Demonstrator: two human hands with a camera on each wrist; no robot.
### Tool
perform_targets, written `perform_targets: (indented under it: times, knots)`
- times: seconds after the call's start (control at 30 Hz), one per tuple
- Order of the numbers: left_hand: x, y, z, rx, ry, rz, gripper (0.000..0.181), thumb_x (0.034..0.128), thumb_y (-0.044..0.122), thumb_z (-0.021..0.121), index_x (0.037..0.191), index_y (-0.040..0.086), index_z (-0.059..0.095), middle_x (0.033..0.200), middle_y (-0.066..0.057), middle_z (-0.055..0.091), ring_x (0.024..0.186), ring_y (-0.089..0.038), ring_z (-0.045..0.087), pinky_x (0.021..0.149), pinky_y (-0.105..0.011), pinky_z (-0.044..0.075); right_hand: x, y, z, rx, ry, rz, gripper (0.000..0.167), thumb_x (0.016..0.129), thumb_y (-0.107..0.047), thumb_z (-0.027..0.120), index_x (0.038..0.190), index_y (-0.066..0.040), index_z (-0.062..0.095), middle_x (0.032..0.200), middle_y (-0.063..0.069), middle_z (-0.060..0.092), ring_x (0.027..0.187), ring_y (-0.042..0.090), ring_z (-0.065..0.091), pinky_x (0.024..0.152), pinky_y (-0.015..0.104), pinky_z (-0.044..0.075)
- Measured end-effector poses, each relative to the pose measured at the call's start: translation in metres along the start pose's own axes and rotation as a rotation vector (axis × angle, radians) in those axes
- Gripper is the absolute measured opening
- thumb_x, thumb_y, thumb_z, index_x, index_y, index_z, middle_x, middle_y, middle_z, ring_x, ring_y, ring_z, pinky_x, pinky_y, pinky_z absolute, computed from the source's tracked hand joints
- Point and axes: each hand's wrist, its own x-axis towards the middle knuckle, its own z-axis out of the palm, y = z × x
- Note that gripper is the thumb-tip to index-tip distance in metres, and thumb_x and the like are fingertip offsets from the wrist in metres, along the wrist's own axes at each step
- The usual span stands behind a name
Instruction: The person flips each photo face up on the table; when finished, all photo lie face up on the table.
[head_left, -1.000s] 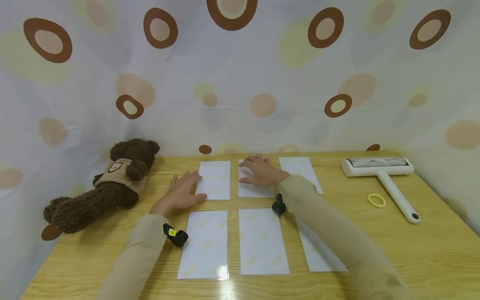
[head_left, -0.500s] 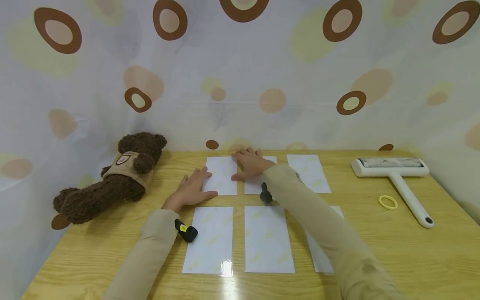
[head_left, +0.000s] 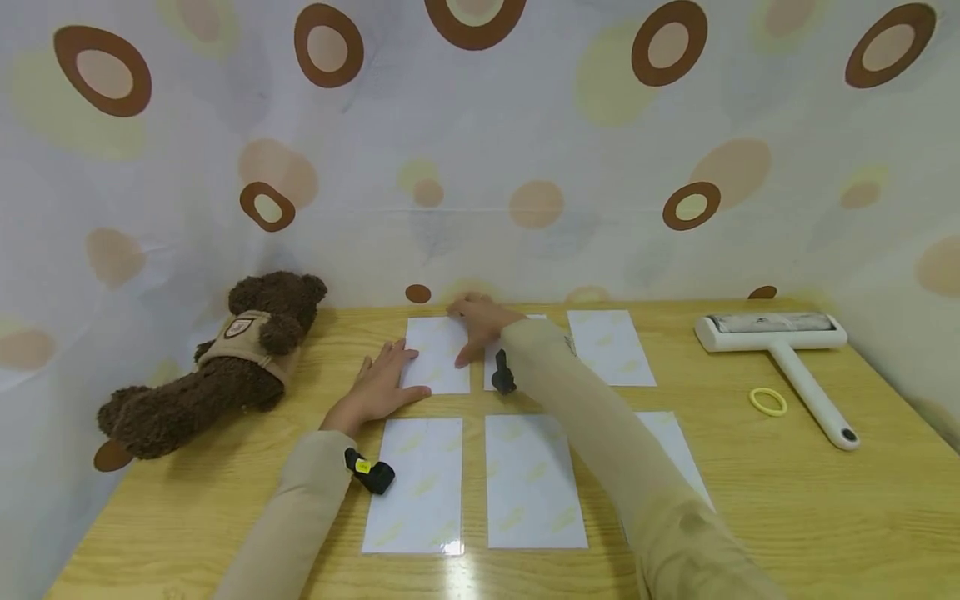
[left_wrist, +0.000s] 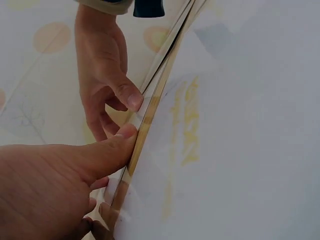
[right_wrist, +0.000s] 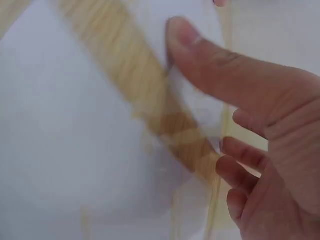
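Several white cards with faint yellow marks lie in two rows on the wooden table. My left hand (head_left: 381,385), fingers spread, rests at the left edge of the back-left card (head_left: 438,358). My right hand (head_left: 480,321) reaches across the back-middle card (head_left: 491,371), its thumb and fingertips near the right edge of the back-left card. In the right wrist view its thumb (right_wrist: 225,70) stands apart from the loosely bent fingers, with nothing between them. The left wrist view has my left thumb (left_wrist: 107,150) at a card's edge. My right sleeve hides part of the back-middle and front-right cards.
A brown teddy bear (head_left: 240,350) lies at the left. At the right are a white lint roller (head_left: 795,337) and a yellow ring (head_left: 768,412). Nearer me lie the front-left card (head_left: 416,492) and front-middle card (head_left: 532,492). A spotted curtain (head_left: 480,233) stands behind the table.
My right hand has moved left from the back-middle card towards the back-left card. My left hand has shifted slightly further onto the back-left card's left edge. The head view has moved a little.
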Motion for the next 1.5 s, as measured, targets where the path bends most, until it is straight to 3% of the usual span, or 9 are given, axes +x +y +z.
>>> perform_targets:
  times: [0.17, 0.33, 0.47, 0.63, 0.8, 0.93, 1.2, 1.33, 1.5]
  knots:
    - [0.006, 0.007, 0.005, -0.051, 0.05, -0.011, 0.086, 0.0897, 0.037, 0.067, 0.148, -0.009, 0.023, 0.157, -0.028, 0.008, 0.146, -0.044, 0.006, 0.116, -0.058, 0.007, 0.005, 0.007, 0.0, 0.031, 0.018, 0.056, 0.112, 0.062, -0.032, 0.092, 0.151, -0.009, 0.028, 0.146, 0.022, 0.024, 0.134, 0.031, 0.033, 0.107, 0.042, 0.039]
    - [0.007, 0.014, 0.007, -0.107, 0.13, -0.107, 0.097, 0.0818, 0.036, 0.077, 0.144, -0.016, 0.023, 0.155, -0.029, 0.007, 0.143, -0.044, 0.008, 0.116, -0.054, 0.017, 0.001, 0.008, -0.001, 0.095, 0.129, 0.088, 0.084, 0.068, -0.021, 0.087, 0.139, -0.003, 0.047, 0.136, 0.022, 0.034, 0.122, 0.033, 0.044, 0.101, 0.044, 0.045]
    - [0.005, 0.016, 0.007, -0.161, 0.192, -0.136, 0.075, 0.0792, 0.031, 0.08, 0.131, -0.013, 0.046, 0.148, -0.029, 0.025, 0.135, -0.042, 0.02, 0.11, -0.053, 0.027, -0.002, 0.006, -0.001, 0.153, 0.199, 0.073, 0.065, 0.074, -0.014, 0.082, 0.131, 0.0, 0.053, 0.134, 0.022, 0.037, 0.122, 0.032, 0.042, 0.103, 0.041, 0.043]
    - [0.004, 0.014, 0.002, -0.385, 0.253, -0.12, 0.049, 0.0844, 0.007, 0.072, 0.123, -0.008, 0.047, 0.113, -0.022, 0.051, 0.099, -0.029, 0.047, 0.085, -0.037, 0.042, -0.002, -0.003, -0.004, 0.179, 0.205, 0.031, 0.069, 0.076, -0.012, 0.079, 0.137, 0.001, 0.049, 0.134, 0.024, 0.034, 0.124, 0.031, 0.032, 0.103, 0.037, 0.042]
    - [0.003, 0.023, -0.007, -0.656, 0.233, -0.056, 0.047, 0.0936, 0.001, 0.057, 0.136, -0.001, 0.038, 0.107, -0.017, 0.054, 0.077, -0.017, 0.046, 0.063, -0.025, 0.04, -0.003, -0.011, -0.006, 0.238, 0.203, -0.09, 0.068, 0.077, -0.002, 0.073, 0.139, 0.002, 0.046, 0.092, 0.013, 0.058, 0.08, 0.017, 0.051, 0.07, 0.025, 0.046]
    - [-0.001, 0.036, -0.013, -0.759, 0.225, -0.027, 0.05, 0.099, 0.01, 0.051, 0.145, 0.007, 0.031, 0.13, -0.019, 0.048, 0.093, -0.021, 0.054, 0.072, -0.031, 0.047, -0.004, -0.018, 0.0, 0.363, 0.163, -0.181, 0.062, 0.085, -0.001, 0.063, 0.143, 0.002, 0.039, 0.066, 0.001, 0.053, 0.053, 0.008, 0.047, 0.055, 0.02, 0.039]
    - [-0.007, 0.045, -0.014, -0.698, 0.112, 0.126, 0.058, 0.1027, 0.015, 0.045, 0.154, 0.01, 0.018, 0.157, -0.015, 0.019, 0.138, -0.039, 0.028, 0.109, -0.056, 0.031, -0.012, -0.03, 0.007, 0.746, 0.064, -0.136, 0.058, 0.101, -0.009, 0.038, 0.151, 0.0, 0.01, 0.106, 0.022, 0.067, 0.078, 0.021, 0.068, 0.076, 0.032, 0.055]
    - [-0.006, 0.044, -0.01, -0.636, 0.115, 0.168, 0.057, 0.1038, 0.016, 0.043, 0.154, 0.008, 0.018, 0.158, -0.017, 0.018, 0.139, -0.041, 0.026, 0.111, -0.057, 0.027, -0.016, -0.03, 0.008, 0.85, 0.141, -0.118, 0.064, 0.105, -0.015, 0.033, 0.154, -0.011, -0.008, 0.104, 0.025, 0.068, 0.067, 0.018, 0.068, 0.075, 0.036, 0.057]
    - [-0.005, 0.042, -0.007, -0.624, 0.122, 0.191, 0.055, 0.1047, 0.018, 0.04, 0.153, 0.004, 0.018, 0.158, -0.02, 0.019, 0.139, -0.043, 0.025, 0.111, -0.059, 0.025, -0.021, -0.027, 0.011, 0.9, 0.241, -0.191, 0.062, 0.106, -0.024, 0.036, 0.156, -0.024, 0.0, 0.098, 0.026, 0.069, 0.054, 0.019, 0.066, 0.067, 0.045, 0.058]
